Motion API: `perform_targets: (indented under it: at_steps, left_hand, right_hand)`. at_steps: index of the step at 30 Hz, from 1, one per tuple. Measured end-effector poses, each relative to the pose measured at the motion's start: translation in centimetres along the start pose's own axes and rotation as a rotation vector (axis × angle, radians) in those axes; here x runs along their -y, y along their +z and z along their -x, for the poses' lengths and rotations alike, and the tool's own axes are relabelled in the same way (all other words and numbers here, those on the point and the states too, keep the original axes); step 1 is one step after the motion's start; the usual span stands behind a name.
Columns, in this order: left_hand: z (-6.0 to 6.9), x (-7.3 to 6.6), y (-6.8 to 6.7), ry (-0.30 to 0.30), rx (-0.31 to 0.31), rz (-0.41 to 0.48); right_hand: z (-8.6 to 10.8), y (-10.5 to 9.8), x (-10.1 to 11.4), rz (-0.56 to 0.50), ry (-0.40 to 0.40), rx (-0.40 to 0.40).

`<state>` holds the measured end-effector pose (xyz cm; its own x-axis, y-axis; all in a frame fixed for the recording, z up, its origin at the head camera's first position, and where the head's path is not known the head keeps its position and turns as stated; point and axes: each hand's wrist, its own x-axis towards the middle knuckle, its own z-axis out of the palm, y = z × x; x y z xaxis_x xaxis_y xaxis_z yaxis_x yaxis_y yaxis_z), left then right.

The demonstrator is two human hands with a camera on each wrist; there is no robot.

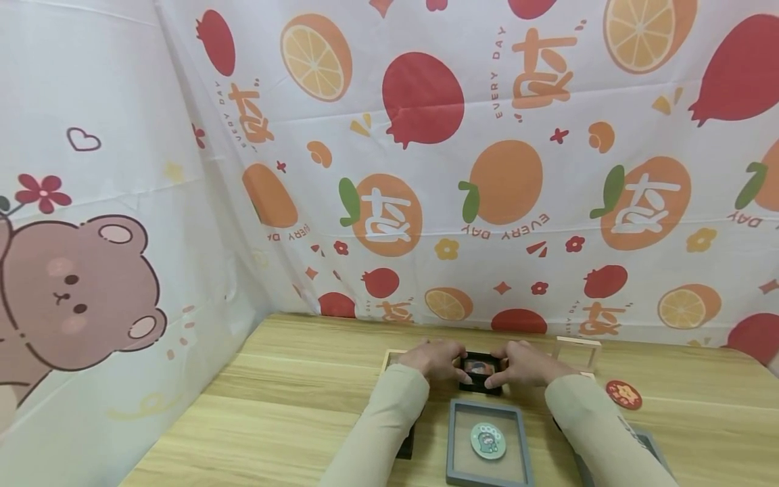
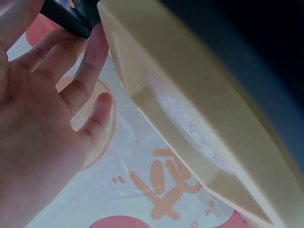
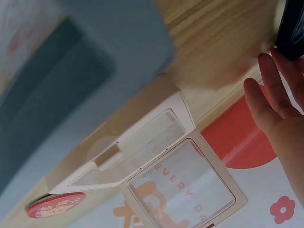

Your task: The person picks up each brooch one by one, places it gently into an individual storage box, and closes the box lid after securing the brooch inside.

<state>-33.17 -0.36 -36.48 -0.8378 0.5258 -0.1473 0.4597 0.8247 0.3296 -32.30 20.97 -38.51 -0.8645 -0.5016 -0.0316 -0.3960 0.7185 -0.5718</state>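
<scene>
A small black display frame [image 1: 481, 387] with a colourful round item inside lies between both hands toward the back of the table. My left hand [image 1: 433, 360] grips its left side, thumb at the front and fingers behind. On the opposite side my right hand [image 1: 526, 365] holds it the same way. The left wrist view shows fingertips against the black frame [image 2: 90, 14], beside a cream frame [image 2: 156, 61] holding a pale round piece. In the right wrist view, fingers of the right hand [image 3: 280, 104] touch the black frame's corner [image 3: 290, 33].
Nearer me lies a grey frame [image 1: 453, 439] with a green round badge [image 1: 488, 441]. A light frame with its lid [image 1: 578, 341] raised stands behind the right hand, beside a red round badge [image 1: 623, 394]. Sleeves partly cover another black frame [image 1: 406, 446] and a grey one [image 1: 654, 446].
</scene>
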Motion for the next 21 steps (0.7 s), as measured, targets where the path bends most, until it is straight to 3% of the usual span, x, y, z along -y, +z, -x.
perform_targets:
  at_steps: [9,15,21]
  left_hand:
    - [-0.01,-0.02,-0.06,-0.013,0.003,0.016]
    - [-0.39,-0.06,0.00,-0.014,0.013,0.060]
    - [-0.71,-0.13,0.01,-0.016,-0.001,0.037]
  right_hand:
    - [-0.32,-0.03,0.23,0.055,0.102,-0.019]
    - [-0.12,-0.07,0.23,0.063,0.109,-0.025]
    - [-0.14,0.04,0.36,0.052,0.078,-0.031]
